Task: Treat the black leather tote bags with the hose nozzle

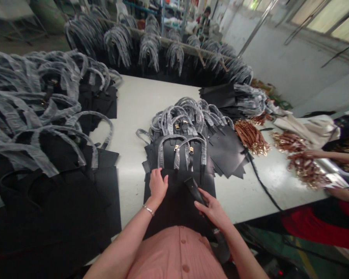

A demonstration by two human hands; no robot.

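Note:
Directly in front of me lies a black leather bag panel (168,193) on top of a stack. My left hand (158,185) rests on its upper left part, below a plastic-wrapped handle (161,153), with the thumb apart from the fingers. In my right hand (211,207) is a black hand-held tool (194,188), its wide flat tip over the panel. The tool's lower end runs back beneath my forearm. Beyond the panel are more wrapped handles (189,110) and gold buckles (191,149) on black straps.
Black bag pieces with wrapped handles (46,100) are heaped at left. More handles hang on a rack (174,44) behind the white table (142,87). At right are brown straps (251,137) with gold clasps, a black cable (263,184) and another person's hand (312,154).

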